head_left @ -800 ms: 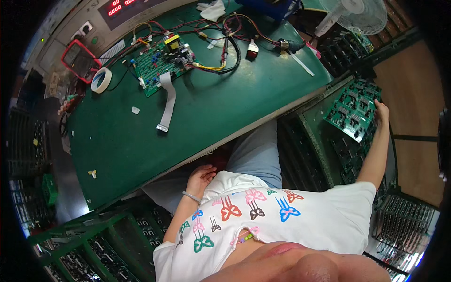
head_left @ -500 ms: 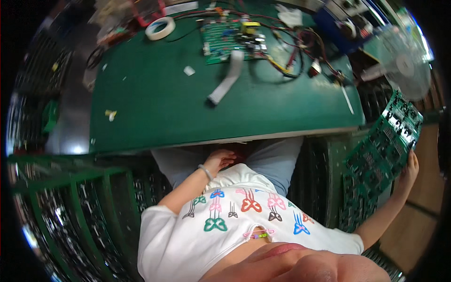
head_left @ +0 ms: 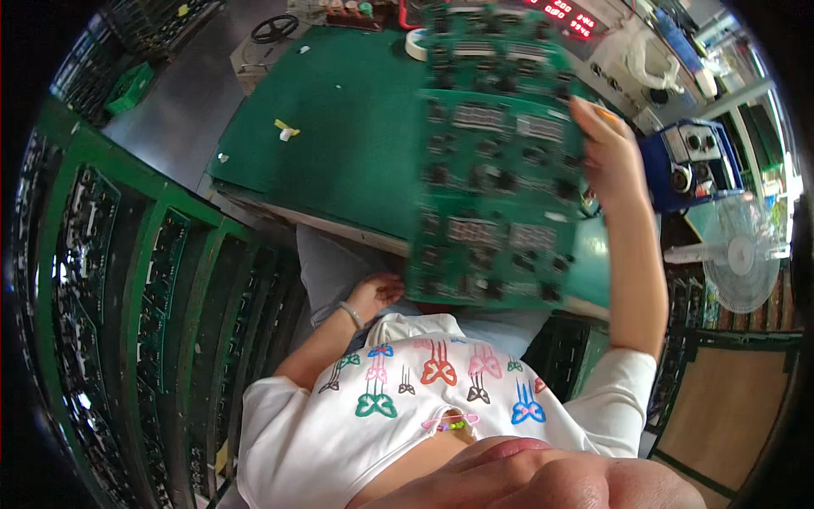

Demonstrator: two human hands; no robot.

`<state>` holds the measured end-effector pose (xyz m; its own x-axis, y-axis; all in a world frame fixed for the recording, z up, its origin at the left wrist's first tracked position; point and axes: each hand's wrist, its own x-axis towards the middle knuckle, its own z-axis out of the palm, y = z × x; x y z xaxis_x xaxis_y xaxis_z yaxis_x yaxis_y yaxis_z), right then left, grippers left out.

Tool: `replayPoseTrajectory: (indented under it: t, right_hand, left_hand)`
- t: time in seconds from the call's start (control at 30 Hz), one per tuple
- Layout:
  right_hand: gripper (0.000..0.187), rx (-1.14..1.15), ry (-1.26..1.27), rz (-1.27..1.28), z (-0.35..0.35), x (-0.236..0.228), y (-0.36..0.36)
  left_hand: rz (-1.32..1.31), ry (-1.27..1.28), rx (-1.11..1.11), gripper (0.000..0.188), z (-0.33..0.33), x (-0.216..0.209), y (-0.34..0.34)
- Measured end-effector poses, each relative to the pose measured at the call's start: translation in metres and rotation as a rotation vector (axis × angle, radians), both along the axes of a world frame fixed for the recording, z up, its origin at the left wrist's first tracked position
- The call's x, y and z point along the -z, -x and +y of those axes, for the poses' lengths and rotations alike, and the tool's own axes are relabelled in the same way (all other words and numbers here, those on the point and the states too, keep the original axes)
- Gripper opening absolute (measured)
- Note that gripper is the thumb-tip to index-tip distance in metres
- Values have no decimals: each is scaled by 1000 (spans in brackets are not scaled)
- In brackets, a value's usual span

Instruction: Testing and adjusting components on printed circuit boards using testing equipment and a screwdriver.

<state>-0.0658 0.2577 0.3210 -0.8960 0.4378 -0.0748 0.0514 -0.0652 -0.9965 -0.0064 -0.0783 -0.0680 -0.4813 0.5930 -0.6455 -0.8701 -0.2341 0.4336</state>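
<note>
A large green circuit board panel is held up in front of me over the table's front edge, slightly smeared by motion. Rows of dark components and pale rectangular displays cover its face. My right hand grips its right edge near the upper part, with the fingers partly behind it. Beside the panel's lower left corner, above my lap, my left hand rests with loosely bent fingers and nothing in it. Whether its fingertips touch the panel I cannot tell. The panel hides much of the table's right half.
The green tabletop holds a yellow and white scrap and a roll of tape. A blue-cased device and a clear fan stand at right. Green racks of boards line my left.
My right hand has brought the panel from the racks on the right up over the table's front. The view has turned right. My left hand stays near my lap.
</note>
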Motion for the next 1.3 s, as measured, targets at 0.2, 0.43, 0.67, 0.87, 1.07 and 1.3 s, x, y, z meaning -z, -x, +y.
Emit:
replayPoseTrajectory:
  t: [0.2, 0.43, 0.67, 0.87, 1.07, 1.3]
  right_hand:
    - [16, -299, 271, -50, -91, 71, 142]
    - [24, -160, 399, -66, -177, 114, 205]
    - [35, -143, 430, -205, -189, 148, 223]
    - [32, -148, 407, -249, -190, 148, 220]
    - [35, -203, 431, -156, -171, 144, 206]
    - [23, -239, 379, -176, -127, 126, 130]
  left_hand:
    - [-122, -587, -148, 36, -23, 20, 5]
    - [-158, -589, -117, 35, -20, 26, 4]
    - [-146, -590, -97, 36, -19, 18, 11]
    - [-153, -556, -92, 36, -20, 15, 9]
    - [-186, -605, -101, 37, -21, 20, 9]
    - [101, -486, -98, 36, -24, -7, 7]
